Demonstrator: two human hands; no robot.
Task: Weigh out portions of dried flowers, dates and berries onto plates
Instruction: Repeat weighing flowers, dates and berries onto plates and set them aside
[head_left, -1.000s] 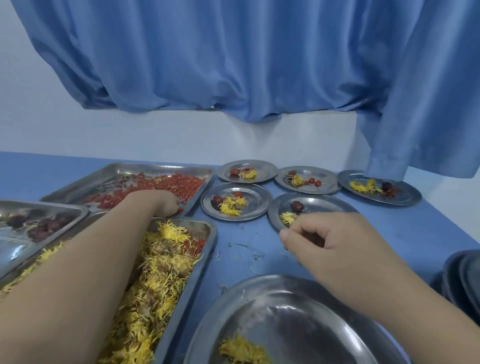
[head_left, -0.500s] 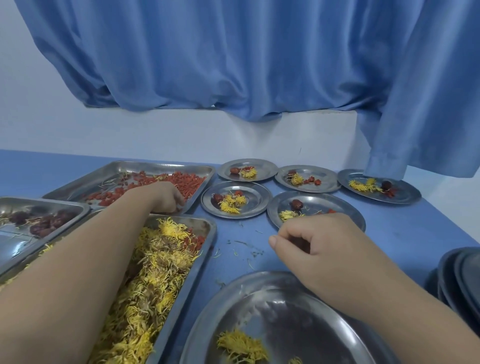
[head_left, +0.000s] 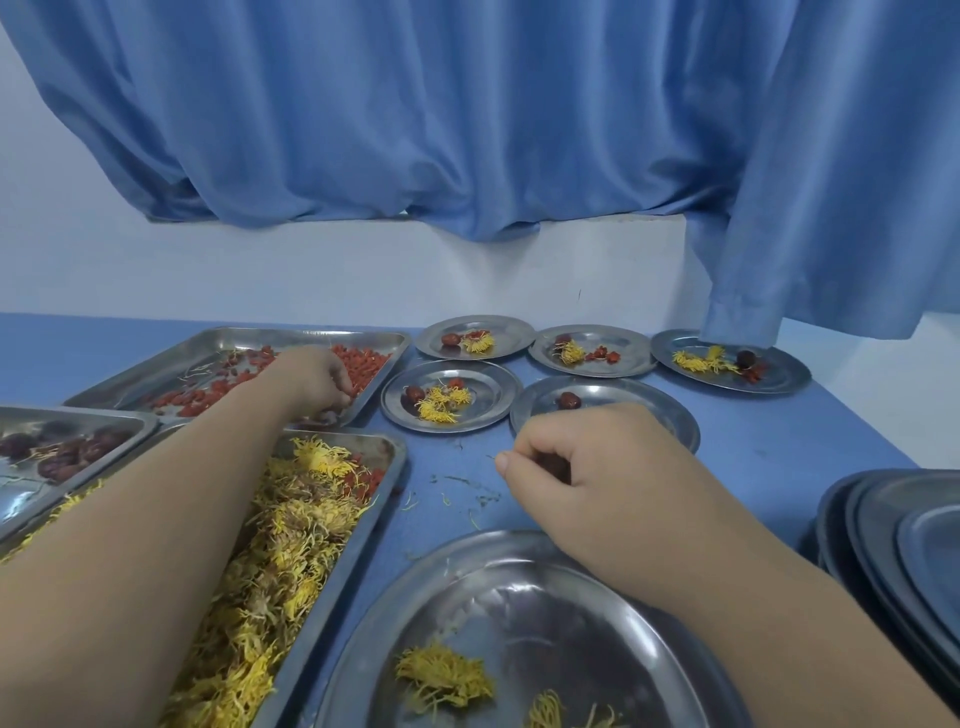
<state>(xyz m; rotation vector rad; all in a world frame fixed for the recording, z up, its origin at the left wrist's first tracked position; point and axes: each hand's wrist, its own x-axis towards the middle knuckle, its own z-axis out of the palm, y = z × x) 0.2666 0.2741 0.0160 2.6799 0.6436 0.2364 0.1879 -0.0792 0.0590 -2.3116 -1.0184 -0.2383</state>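
Nearest, at the bottom edge: a large steel plate with a clump of loose flowers on its near side. Beside it on the left, a long flower tray heaped with yellow dried flowers and crossed by the left forearm. At the right edge, a stack of plates.

Further in, over the blue table, the right hand: grip pressed together, fingers curled under, thumb tip against forefinger. Just behind it, a small plate with one date on it.

At far left, a date tray holding dark dates.

Beyond the flower tray, the left hand down in the berry tray, grip bunched, fingertips pinching into the red berries near the tray's near right corner.

Right of that tray, four filled plates, each with flowers, dates or berries on it. Behind everything, a blue curtain.
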